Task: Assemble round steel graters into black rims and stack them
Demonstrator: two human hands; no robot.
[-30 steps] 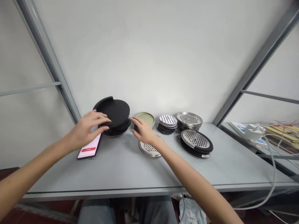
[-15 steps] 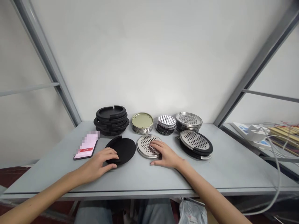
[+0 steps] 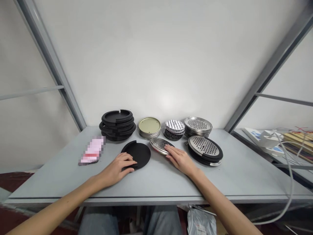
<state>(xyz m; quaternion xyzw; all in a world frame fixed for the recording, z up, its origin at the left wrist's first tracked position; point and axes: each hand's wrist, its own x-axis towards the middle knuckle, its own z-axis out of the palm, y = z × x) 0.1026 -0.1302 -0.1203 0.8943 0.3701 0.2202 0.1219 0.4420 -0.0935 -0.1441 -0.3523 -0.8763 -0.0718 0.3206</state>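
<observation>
My left hand (image 3: 124,165) is closed on the near left rim of a round black dish (image 3: 139,153), which lies on the table with its hollow side up and a raised lip at the back. My right hand (image 3: 180,159) grips the right edge of a round silver disc with punched holes (image 3: 160,144). This disc is tilted, its left side lifted off the table; the thumb sits at the near edge and the fingers rest on top. Right of that hand lies a black-rimmed perforated disc (image 3: 204,146) on top of similar pieces.
Along the wall stand stacks of black dishes (image 3: 117,125), greenish round plates (image 3: 149,125), spiked metal discs (image 3: 174,127) and rimmed perforated discs (image 3: 198,125). A phone (image 3: 92,150) with a blurred screen lies at left. Cables (image 3: 290,176) hang at the table's right side.
The silver disc has gone from flat to tilted, gripped at its right edge, and shifted slightly right. The black dish and my left hand have moved right, toward it.
</observation>
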